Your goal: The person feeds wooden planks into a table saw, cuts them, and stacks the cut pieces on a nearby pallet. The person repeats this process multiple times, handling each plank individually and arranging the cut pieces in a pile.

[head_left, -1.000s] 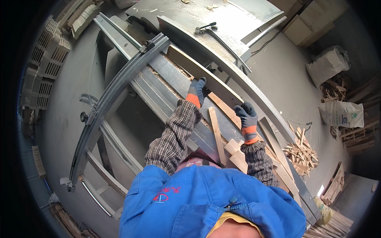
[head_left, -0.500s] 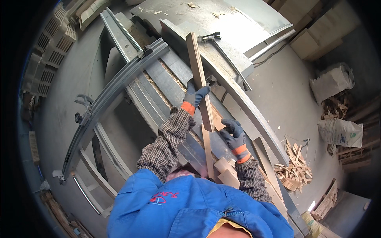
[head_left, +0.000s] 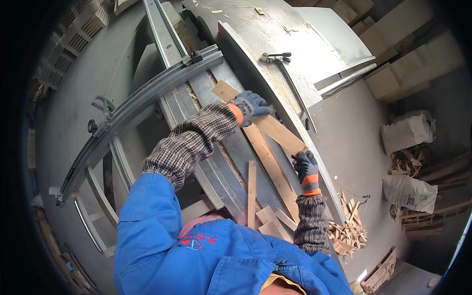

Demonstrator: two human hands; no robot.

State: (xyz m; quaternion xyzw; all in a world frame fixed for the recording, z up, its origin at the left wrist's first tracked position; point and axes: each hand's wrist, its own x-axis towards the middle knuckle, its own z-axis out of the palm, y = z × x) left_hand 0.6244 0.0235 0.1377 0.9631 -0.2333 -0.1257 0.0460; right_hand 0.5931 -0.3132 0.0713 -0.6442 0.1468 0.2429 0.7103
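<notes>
Leftmost, well out beyond the left hand [head_left: 250, 105]: pale slatted crates [head_left: 73, 37], stacked. Nearer, still left of same hand: grey metal rail [head_left: 160, 83]. Below left hand: metal table [head_left: 241, 145], sawdust in grooves. Left hand gloved, back upward, closed across the middle of a wooden board [head_left: 282, 132], fingers over its far edge; thumb position not readable. Board slanting from just left of left hand down to the right hand [head_left: 306, 167], broad face up, crossing over a longer plank [head_left: 273, 167]. Toward body from left hand: thin strip [head_left: 251, 191], then short offcuts [head_left: 269, 219]. Right hand gloved, fingers curled, touching board's right end; cannot tell whether pinching. Beyond both hands: black-handled tool [head_left: 285, 54], kind unclear. Right of right hand, toward body: heaped scrap wood [head_left: 349, 228]. Farther right: two whitish sacks [head_left: 410, 191].
</notes>
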